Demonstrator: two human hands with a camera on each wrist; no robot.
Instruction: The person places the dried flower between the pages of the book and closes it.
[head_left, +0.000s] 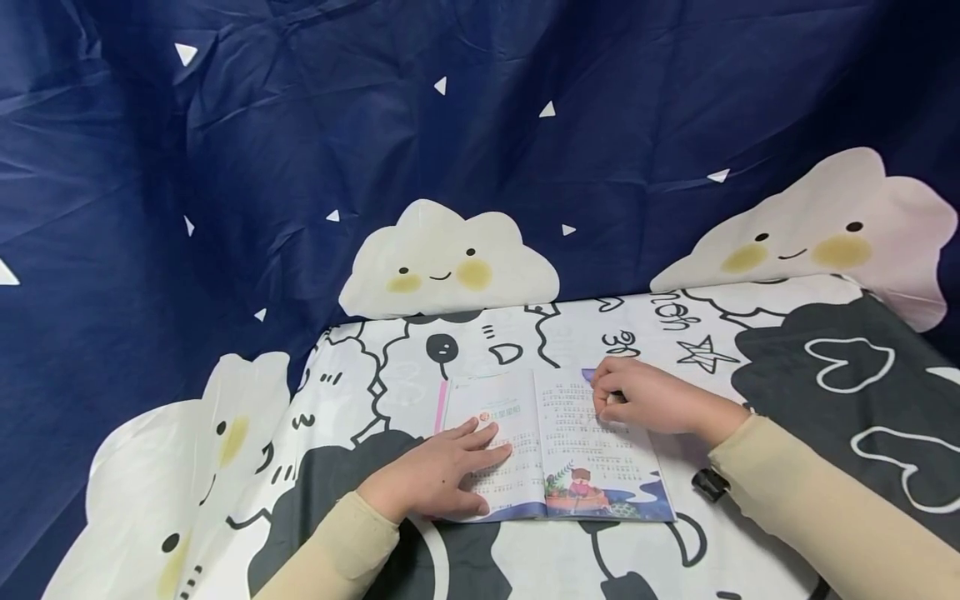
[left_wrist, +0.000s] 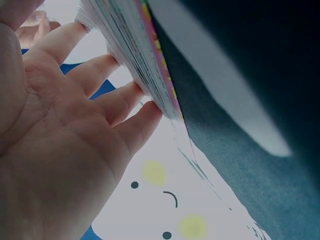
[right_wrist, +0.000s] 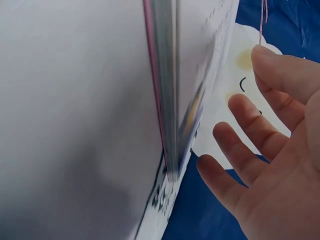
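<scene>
Pressing your flat left hand (head_left: 438, 477) at seven o'clock steadies the book (head_left: 551, 446); right hand (head_left: 648, 398) loosely curled, lift the one o'clock corner gently.

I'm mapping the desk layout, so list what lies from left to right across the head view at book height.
Left hand resting flat on the left page → open book → right hand with curled fingers on the right page's upper part → small black clip-like object beside the right sleeve.

A: Your head cam looks forward and down over the bench (head_left: 750, 567) at the open book (head_left: 551, 450), mid-distance.

B: Yep, and your wrist cams sit super close, both sharing that book's (left_wrist: 135, 55) page edges (right_wrist: 167, 100).
</scene>
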